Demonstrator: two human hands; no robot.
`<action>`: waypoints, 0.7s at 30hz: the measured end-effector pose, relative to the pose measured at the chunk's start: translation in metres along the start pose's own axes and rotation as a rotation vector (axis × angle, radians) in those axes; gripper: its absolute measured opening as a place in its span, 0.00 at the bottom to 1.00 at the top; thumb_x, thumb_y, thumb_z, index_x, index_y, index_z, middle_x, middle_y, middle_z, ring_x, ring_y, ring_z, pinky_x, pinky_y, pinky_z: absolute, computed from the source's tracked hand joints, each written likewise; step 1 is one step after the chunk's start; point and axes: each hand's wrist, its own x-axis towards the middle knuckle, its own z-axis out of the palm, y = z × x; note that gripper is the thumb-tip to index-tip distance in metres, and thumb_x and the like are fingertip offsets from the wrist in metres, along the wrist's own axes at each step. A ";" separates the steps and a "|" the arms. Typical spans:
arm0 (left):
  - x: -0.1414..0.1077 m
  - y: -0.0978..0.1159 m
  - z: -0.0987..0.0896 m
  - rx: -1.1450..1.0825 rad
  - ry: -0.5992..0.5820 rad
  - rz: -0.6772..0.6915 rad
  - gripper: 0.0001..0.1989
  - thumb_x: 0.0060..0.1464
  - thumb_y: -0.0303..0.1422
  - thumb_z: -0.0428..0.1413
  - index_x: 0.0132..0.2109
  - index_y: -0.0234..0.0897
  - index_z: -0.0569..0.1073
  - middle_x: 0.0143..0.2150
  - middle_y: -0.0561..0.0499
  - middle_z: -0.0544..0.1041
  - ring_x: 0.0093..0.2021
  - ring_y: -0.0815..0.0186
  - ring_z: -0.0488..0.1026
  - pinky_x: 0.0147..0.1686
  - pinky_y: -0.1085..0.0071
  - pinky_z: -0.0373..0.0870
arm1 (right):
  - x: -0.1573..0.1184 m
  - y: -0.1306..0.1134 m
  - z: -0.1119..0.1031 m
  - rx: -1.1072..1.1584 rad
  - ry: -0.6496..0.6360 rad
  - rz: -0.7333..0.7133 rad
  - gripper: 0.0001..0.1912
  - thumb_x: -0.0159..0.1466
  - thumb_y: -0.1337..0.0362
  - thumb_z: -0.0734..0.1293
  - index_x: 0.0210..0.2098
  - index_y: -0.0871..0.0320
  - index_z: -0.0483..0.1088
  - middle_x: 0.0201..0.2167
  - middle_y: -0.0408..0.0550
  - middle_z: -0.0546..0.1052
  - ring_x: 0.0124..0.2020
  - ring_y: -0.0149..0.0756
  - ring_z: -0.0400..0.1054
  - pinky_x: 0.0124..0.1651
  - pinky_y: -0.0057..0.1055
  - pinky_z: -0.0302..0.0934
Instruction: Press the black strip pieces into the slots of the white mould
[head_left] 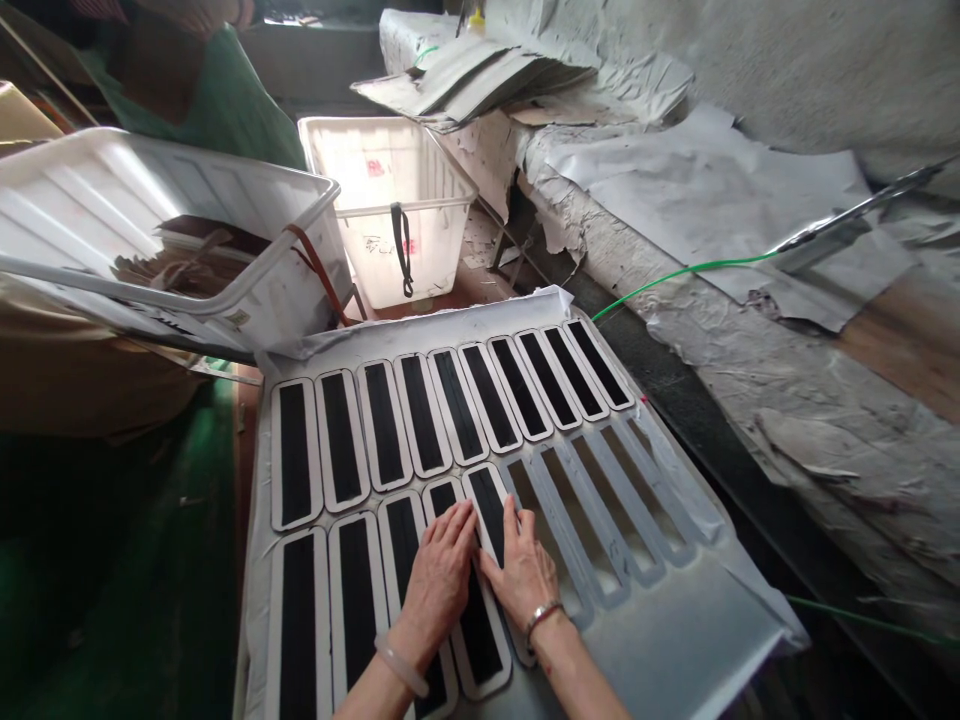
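A slanted board bears two rows of long rounded pieces with black centres and pale rims. My left hand lies on pieces in the lower row, its fingers extended, a pale bangle on the wrist. Just right of it, my right hand, with a metal bracelet, rests with spread fingers at the edge of the rightmost lower piece. Neither hand grips anything visible. Several slotted grey frame shapes lie to the right of my right hand. The upper row is beyond both hands.
A large white bin holding brown scraps stands at the left, a second white bin behind the board. Along the right runs a rough ledge with paper sheets and a green cord. Part of another person shows at the top left.
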 end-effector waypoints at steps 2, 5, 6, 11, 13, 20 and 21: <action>0.000 0.000 -0.003 0.015 0.003 0.011 0.26 0.60 0.22 0.45 0.64 0.34 0.60 0.66 0.45 0.63 0.64 0.57 0.63 0.58 0.57 0.70 | 0.000 -0.001 -0.001 -0.029 -0.004 0.000 0.39 0.65 0.61 0.66 0.67 0.71 0.45 0.54 0.64 0.64 0.47 0.52 0.70 0.46 0.43 0.70; 0.000 -0.001 -0.005 0.036 0.003 0.030 0.26 0.60 0.22 0.45 0.65 0.35 0.60 0.67 0.45 0.63 0.64 0.57 0.63 0.58 0.57 0.70 | 0.001 -0.001 -0.002 -0.124 0.003 -0.004 0.33 0.68 0.62 0.62 0.67 0.70 0.48 0.52 0.63 0.66 0.47 0.53 0.69 0.45 0.44 0.70; 0.000 -0.002 -0.004 0.043 0.001 0.037 0.26 0.59 0.22 0.45 0.65 0.35 0.60 0.67 0.45 0.63 0.65 0.57 0.62 0.58 0.57 0.69 | 0.001 -0.001 -0.002 -0.151 0.005 -0.008 0.31 0.68 0.63 0.60 0.67 0.69 0.49 0.51 0.62 0.67 0.47 0.52 0.69 0.44 0.44 0.70; -0.001 -0.003 -0.002 0.080 -0.013 0.056 0.25 0.62 0.26 0.46 0.66 0.34 0.59 0.68 0.46 0.61 0.65 0.57 0.61 0.59 0.58 0.69 | 0.001 0.003 0.000 -0.167 0.009 -0.022 0.29 0.69 0.65 0.59 0.67 0.68 0.50 0.50 0.61 0.67 0.45 0.49 0.69 0.43 0.40 0.70; -0.001 -0.003 -0.002 0.091 -0.011 0.056 0.24 0.64 0.28 0.46 0.66 0.34 0.58 0.68 0.46 0.61 0.66 0.57 0.61 0.59 0.58 0.69 | 0.001 0.004 0.002 -0.168 0.017 -0.023 0.29 0.69 0.65 0.59 0.67 0.67 0.49 0.51 0.60 0.67 0.45 0.49 0.68 0.43 0.40 0.70; -0.001 -0.002 -0.004 0.131 -0.027 0.079 0.24 0.65 0.31 0.46 0.66 0.35 0.59 0.68 0.45 0.60 0.65 0.57 0.61 0.60 0.57 0.68 | -0.001 0.003 0.005 -0.310 0.095 -0.033 0.28 0.69 0.63 0.59 0.66 0.64 0.52 0.55 0.62 0.68 0.50 0.53 0.65 0.45 0.45 0.68; -0.001 -0.002 -0.004 0.135 -0.030 0.082 0.24 0.64 0.31 0.47 0.66 0.35 0.59 0.68 0.45 0.59 0.65 0.57 0.61 0.60 0.57 0.68 | -0.001 0.004 0.005 -0.338 0.119 -0.040 0.27 0.69 0.62 0.59 0.65 0.64 0.54 0.56 0.62 0.68 0.51 0.53 0.65 0.46 0.47 0.67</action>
